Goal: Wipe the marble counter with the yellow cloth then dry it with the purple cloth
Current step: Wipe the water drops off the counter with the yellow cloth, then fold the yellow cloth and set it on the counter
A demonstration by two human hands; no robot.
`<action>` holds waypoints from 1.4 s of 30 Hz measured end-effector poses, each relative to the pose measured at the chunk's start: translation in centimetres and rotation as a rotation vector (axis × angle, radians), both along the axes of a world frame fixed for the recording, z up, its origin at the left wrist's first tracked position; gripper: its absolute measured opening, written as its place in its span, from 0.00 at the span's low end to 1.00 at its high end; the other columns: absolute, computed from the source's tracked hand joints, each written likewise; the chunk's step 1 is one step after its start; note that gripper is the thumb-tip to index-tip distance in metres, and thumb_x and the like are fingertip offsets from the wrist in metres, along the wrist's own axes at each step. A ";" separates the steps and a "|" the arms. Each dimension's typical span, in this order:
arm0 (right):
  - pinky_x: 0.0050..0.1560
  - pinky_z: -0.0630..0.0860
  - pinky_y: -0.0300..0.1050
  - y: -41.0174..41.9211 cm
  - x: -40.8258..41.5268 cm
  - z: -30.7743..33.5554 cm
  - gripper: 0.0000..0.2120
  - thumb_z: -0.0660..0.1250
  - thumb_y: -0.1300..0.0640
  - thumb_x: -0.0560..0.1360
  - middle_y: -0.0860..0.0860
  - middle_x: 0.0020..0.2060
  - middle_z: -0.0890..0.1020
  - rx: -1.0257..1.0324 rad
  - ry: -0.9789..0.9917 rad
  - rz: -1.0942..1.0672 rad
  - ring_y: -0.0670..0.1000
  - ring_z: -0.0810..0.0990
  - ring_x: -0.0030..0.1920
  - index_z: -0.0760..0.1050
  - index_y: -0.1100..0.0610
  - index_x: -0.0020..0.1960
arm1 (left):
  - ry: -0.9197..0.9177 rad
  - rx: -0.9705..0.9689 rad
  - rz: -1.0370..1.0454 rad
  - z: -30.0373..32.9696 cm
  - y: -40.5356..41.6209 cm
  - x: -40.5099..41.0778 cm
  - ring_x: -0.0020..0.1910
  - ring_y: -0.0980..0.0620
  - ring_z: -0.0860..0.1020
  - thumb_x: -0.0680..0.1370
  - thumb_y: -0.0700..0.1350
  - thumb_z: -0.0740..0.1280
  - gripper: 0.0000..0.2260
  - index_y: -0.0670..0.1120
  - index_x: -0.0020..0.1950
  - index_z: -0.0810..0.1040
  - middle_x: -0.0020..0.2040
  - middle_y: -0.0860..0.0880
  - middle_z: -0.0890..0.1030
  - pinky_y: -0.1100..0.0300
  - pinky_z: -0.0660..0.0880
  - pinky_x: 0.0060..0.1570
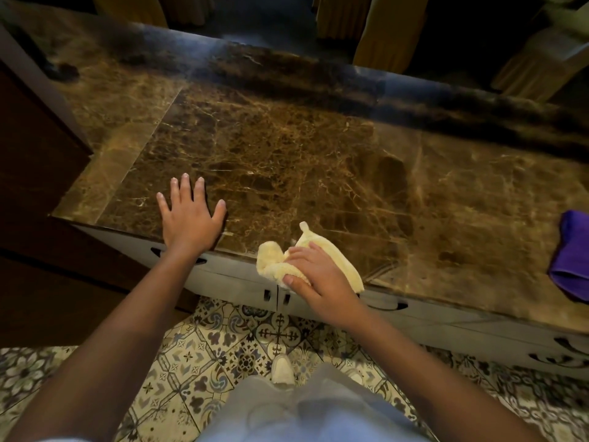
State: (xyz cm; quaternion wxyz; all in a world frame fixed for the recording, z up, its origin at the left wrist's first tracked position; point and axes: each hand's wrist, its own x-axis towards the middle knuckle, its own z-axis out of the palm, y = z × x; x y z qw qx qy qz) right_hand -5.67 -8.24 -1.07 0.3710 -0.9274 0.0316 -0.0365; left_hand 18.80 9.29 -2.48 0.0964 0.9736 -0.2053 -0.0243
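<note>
The brown marble counter [302, 154] fills the middle of the head view. My right hand [315, 275] grips the bunched yellow cloth [277, 260] at the counter's near edge, and part of the cloth hangs over that edge. My left hand [189, 215] lies flat on the marble near the front left corner, fingers spread, holding nothing. The purple cloth [570, 253] lies crumpled on the counter at the far right, apart from both hands and partly cut off by the frame.
A grey cabinet front [414, 317] with cut-out handles runs below the counter. A dark wooden unit [32, 154] borders the counter on the left. Patterned floor tiles [191, 362] lie underfoot. Draped chairs [392, 30] stand beyond the counter's far edge.
</note>
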 end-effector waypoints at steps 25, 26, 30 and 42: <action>0.46 0.76 0.44 -7.3 12.3 10.6 0.15 0.62 0.43 0.82 0.47 0.51 0.83 0.300 -0.019 -0.574 0.47 0.81 0.51 0.78 0.52 0.59 | -0.011 -0.034 -0.015 0.1 0.1 0.0 0.84 0.41 0.49 0.83 0.62 0.54 0.32 0.45 0.83 0.58 0.85 0.40 0.55 0.35 0.46 0.80; 0.48 0.76 0.44 -7.4 12.1 11.0 0.14 0.63 0.43 0.82 0.45 0.52 0.82 0.342 0.000 -0.558 0.46 0.81 0.52 0.77 0.50 0.60 | -0.002 -0.034 -0.018 0.1 0.1 0.0 0.84 0.40 0.49 0.83 0.61 0.54 0.32 0.45 0.83 0.58 0.85 0.40 0.55 0.35 0.46 0.80; 0.61 0.75 0.53 -7.8 9.8 13.0 0.13 0.64 0.53 0.79 0.46 0.59 0.77 0.751 0.136 -0.575 0.50 0.76 0.60 0.73 0.50 0.62 | 0.023 -0.069 -0.041 0.3 0.4 0.2 0.84 0.40 0.49 0.84 0.59 0.56 0.31 0.44 0.82 0.60 0.84 0.39 0.56 0.34 0.45 0.79; 0.50 0.84 0.47 -12.1 -0.6 16.7 0.19 0.68 0.62 0.77 0.50 0.56 0.87 1.091 -0.053 -0.466 0.53 0.86 0.59 0.76 0.53 0.67 | -0.028 -0.242 -0.463 1.7 -7.9 -8.7 0.83 0.41 0.56 0.81 0.53 0.64 0.24 0.44 0.75 0.72 0.81 0.41 0.66 0.39 0.53 0.80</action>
